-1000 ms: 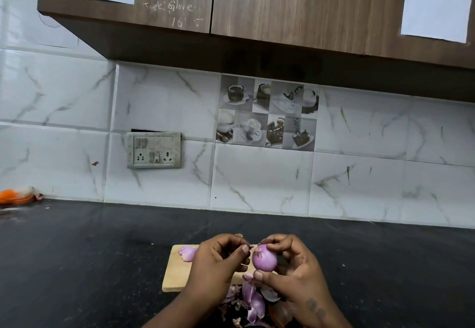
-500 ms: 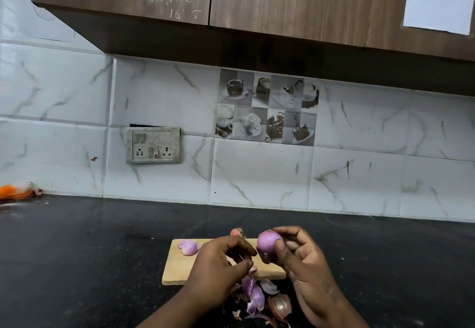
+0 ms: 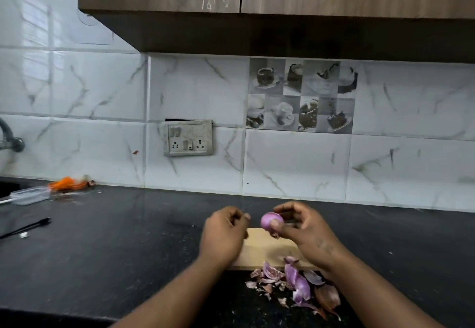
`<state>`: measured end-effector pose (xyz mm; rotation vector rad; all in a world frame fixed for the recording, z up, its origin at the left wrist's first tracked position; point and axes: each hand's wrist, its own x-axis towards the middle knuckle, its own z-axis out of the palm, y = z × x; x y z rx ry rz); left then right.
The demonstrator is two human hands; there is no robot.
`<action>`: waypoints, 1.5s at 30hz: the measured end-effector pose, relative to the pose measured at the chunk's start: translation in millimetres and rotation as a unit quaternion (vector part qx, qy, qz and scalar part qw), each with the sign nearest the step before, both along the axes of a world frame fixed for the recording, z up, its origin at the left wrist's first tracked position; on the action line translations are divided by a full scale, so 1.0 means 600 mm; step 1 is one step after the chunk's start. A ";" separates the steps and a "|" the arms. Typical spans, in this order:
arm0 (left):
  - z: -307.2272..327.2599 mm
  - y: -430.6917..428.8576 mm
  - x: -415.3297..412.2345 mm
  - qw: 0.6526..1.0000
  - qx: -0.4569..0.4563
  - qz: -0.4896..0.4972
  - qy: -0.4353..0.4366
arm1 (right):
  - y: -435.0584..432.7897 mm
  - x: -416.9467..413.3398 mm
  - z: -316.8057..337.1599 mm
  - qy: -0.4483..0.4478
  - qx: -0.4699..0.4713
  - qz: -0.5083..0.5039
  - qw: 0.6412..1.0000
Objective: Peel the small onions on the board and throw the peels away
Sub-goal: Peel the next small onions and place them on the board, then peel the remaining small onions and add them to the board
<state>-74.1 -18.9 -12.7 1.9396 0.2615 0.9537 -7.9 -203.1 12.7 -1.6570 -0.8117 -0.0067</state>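
**Purple onion almost bare; peels not yet binned**

Head view: right hand (image 3: 308, 235) pinches the onion (image 3: 270, 219) above the wooden board (image 3: 267, 248), with a shred of skin hanging beneath. Left hand (image 3: 223, 235) is curled just beside it; scrap held or not, cannot tell. Peels (image 3: 295, 281) are heaped on the black bench (image 3: 128, 237) at the board's near edge. Other onions, if any, are hidden. Tub (image 3: 30, 195) and orange scraps (image 3: 66, 183) sit far left, obstructing nothing.

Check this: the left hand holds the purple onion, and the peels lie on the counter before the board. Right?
Wrong hand: the head view shows the right hand holding the onion; the peels do lie on the counter before the board.
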 end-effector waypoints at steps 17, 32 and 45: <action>-0.030 0.153 0.044 0.973 0.164 0.091 0.136 | 0.130 0.094 -0.026 -0.137 -0.293 -0.031 0.946; -0.033 0.155 0.048 0.973 0.168 0.086 0.136 | 0.095 0.117 0.017 -0.159 -0.243 -0.123 0.949; -0.027 0.142 0.038 0.965 0.210 0.110 0.107 | 0.061 0.167 -0.043 -0.128 -0.298 -0.069 0.943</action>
